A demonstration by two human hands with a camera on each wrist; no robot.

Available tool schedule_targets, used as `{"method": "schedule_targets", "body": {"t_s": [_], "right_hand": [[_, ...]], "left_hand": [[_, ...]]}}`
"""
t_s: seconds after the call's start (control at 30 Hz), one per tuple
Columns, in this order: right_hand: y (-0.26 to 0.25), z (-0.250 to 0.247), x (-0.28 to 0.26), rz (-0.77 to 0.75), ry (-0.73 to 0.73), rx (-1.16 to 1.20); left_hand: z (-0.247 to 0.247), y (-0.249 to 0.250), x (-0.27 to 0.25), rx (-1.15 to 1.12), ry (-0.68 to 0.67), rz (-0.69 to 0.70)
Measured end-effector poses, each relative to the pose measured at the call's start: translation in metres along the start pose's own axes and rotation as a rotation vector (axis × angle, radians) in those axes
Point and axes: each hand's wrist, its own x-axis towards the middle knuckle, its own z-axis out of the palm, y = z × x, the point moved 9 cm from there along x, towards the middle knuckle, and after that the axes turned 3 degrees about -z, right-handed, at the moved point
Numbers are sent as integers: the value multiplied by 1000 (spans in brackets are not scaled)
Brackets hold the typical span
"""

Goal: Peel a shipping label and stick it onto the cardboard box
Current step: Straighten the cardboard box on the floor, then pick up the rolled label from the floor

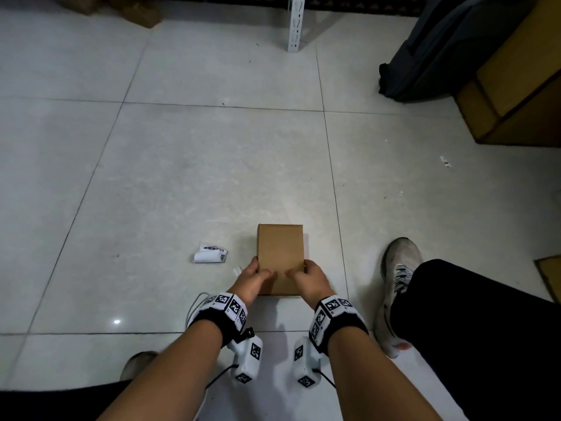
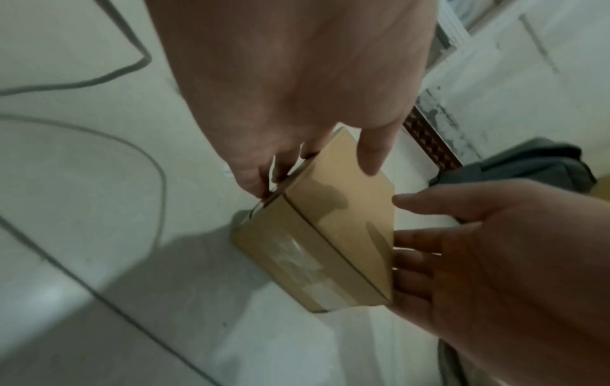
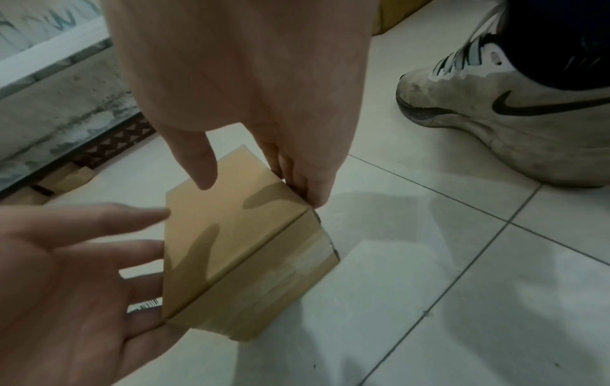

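A small brown cardboard box [image 1: 280,253] lies on the tiled floor in front of me, its plain top facing up. My left hand [image 1: 253,279] holds its near left side, thumb on the top and fingers down the side. My right hand [image 1: 308,278] holds the near right side in the same way. In the left wrist view the left hand [image 2: 297,104] and right hand [image 2: 495,261] flank the box [image 2: 340,222], whose near end carries clear tape. The right wrist view shows the box [image 3: 231,235] between both hands. A curled shipping label strip [image 1: 211,254] lies on the floor left of the box.
My shoe [image 1: 397,278] stands right of the box. A large cardboard box [image 1: 516,86] and a dark bag [image 1: 440,50] sit at the far right. A white shelf post [image 1: 296,22] rises at the back. A grey cable [image 2: 99,78] loops on the floor near my left wrist.
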Motion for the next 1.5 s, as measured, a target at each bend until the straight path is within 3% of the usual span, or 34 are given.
{"method": "schedule_targets", "body": {"t_s": [0.1, 0.2, 0.3, 0.43, 0.5, 0.63, 0.73, 0.83, 0.9, 0.93, 1.03, 1.1, 1.2, 1.27, 1.4, 1.5], "right_hand": [[2, -1, 7, -7, 18, -11], [-21, -19, 12, -82, 142, -67], [-53, -28, 22, -168, 192, -142], [-77, -17, 43, -195, 106, -178], [-82, -12, 47, -203, 92, -191], [-85, -1, 41, -273, 112, -235], [-91, 12, 34, -390, 83, -364], [-100, 10, 28, -514, 127, -366], [-95, 3, 31, -506, 162, -312], [-89, 3, 34, -466, 137, -265], [-71, 10, 44, -313, 54, -82], [-68, 9, 48, -256, 73, 35], [-68, 6, 52, -193, 49, 97], [-68, 5, 50, -159, 28, 125], [-62, 7, 44, -75, -63, 192], [-62, 15, 36, -6, -116, 253]], "left_hand": [[-4, 4, 0, -2, -2, -71], [-48, 5, 10, 167, 231, -87], [-90, 18, 21, 353, 405, -43], [-127, 49, 29, 701, 553, 122], [-136, 56, 34, 874, 573, 190], [-144, 44, 48, 1227, 513, 88], [-165, 39, 49, 1268, 643, 66], [-182, 51, 43, 1218, 749, 196], [-202, 58, 38, 1178, 837, 223], [-215, 56, 36, 1135, 860, 168], [-244, 21, 42, 914, 731, -147], [-239, 4, 48, 900, 608, -211], [-215, 5, 49, 1084, 495, -120], [-197, 16, 48, 1137, 499, -66], [-159, 56, 45, 894, 479, 82], [-118, 98, 32, 833, 379, 233]]}}
